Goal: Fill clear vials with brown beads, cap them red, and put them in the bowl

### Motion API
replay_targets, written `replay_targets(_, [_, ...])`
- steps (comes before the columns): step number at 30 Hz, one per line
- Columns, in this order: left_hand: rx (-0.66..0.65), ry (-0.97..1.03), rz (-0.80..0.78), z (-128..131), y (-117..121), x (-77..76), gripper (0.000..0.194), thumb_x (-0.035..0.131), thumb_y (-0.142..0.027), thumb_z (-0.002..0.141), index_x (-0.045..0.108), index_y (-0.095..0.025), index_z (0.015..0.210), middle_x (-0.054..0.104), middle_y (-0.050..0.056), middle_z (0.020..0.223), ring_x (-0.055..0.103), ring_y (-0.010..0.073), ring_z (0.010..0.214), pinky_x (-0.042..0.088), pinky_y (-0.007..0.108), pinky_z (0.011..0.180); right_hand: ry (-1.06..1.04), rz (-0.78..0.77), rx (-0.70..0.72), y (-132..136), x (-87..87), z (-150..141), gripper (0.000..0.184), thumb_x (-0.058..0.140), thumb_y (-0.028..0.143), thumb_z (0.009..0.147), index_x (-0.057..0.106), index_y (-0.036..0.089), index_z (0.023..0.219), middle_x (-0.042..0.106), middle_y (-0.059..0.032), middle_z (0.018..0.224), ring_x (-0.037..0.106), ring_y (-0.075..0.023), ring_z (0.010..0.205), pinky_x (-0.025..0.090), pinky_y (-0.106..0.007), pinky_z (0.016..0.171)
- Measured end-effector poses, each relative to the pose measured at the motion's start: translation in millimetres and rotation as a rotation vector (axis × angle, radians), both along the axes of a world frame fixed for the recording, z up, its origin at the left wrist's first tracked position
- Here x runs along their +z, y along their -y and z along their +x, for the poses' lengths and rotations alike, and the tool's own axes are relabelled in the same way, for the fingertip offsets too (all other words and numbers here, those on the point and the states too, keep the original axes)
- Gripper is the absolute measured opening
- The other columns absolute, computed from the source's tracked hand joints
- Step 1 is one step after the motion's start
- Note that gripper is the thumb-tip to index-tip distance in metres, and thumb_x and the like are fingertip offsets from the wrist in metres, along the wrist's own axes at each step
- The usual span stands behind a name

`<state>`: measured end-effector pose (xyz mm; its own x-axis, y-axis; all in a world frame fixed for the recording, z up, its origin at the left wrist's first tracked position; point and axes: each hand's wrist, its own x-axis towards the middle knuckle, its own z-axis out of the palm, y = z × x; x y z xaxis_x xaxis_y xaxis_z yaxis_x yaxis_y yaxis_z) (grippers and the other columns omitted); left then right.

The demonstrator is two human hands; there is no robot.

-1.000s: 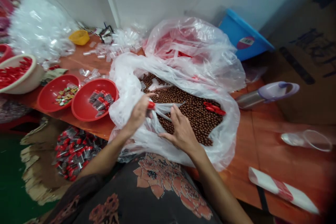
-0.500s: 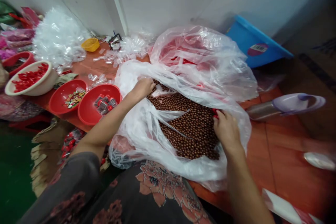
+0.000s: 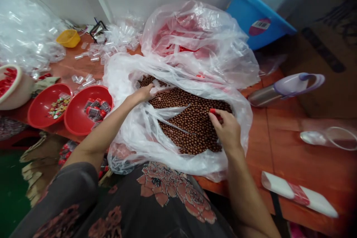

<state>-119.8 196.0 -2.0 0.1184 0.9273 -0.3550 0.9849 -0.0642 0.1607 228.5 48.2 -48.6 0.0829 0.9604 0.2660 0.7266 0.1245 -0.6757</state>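
Observation:
A large translucent plastic bag [image 3: 122, 70] lies spread open, full of small shiny brown balls [image 3: 181, 141]. My right hand [image 3: 229, 128] is over the right part of the balls, thumb and fingers pinching a small red cap [image 3: 212, 111]. At the left of the opening, my left hand [image 3: 143, 93] has its fingers closed, fingertips touching the near end of a pale translucent plastic piece [image 3: 163, 88] that lies on the balls. Whether those fingers grip this piece or something smaller is hidden.
Left of the bag stand two red bowls [image 3: 88, 128], one with red-capped clear containers, and a cream bowl [image 3: 25, 91]. Clear tubes [image 3: 119, 41] pile up behind. Another bag [image 3: 195, 26] with red contents, a blue basin [image 3: 259, 15] and a bottle [image 3: 284, 89] surround the work.
The view has shifted, so the scene sits further left and up. My right hand has moved inward over the balls with the red cap; my left hand has come slightly further in toward the pale piece.

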Motion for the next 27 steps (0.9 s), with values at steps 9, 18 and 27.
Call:
replay_targets(9, [0.018, 0.228, -0.149, 25.0, -12.3, -18.7, 0.015, 0.078, -0.024, 0.068, 0.08, -0.015, 0.08, 0.074, 0.006, 0.077, 0.065, 0.0203, 0.076, 0.042, 0.027, 0.071, -0.683, -0.175, -0.165, 52.0, 4.9, -35.7, 0.052, 0.063, 0.04, 0.086, 0.047, 0.028, 0.134, 0.065, -0.001, 0.1, 0.066, -0.0153, 0.073, 0.058, -0.033, 0.068])
replay_targets(18, [0.063, 0.549, -0.192, 67.1, -7.4, -47.5, 0.025, 0.079, -0.033, 0.07, 0.081, -0.013, 0.085, 0.07, 0.004, 0.067, 0.056, 0.0136, 0.057, 0.042, 0.026, 0.059, -0.076, -0.251, 0.144, 69.7, -11.7, -23.4, 0.022, 0.054, 0.032, 0.09, 0.069, 0.021, 0.102, 0.072, -0.0098, 0.105, 0.063, -0.0274, 0.1, 0.049, -0.046, 0.093])
replay_targets(27, [0.243, 0.999, -0.349, 77.7, 3.8, -56.0, 0.027, 0.084, -0.025, 0.063, 0.078, -0.011, 0.085, 0.073, 0.005, 0.078, 0.062, 0.0137, 0.067, 0.051, 0.027, 0.068, -0.2, -0.175, 0.024, 70.3, -9.1, -29.0, 0.039, 0.048, 0.041, 0.098, 0.063, 0.025, 0.13, 0.069, -0.01, 0.124, 0.06, -0.0252, 0.114, 0.045, -0.049, 0.104])
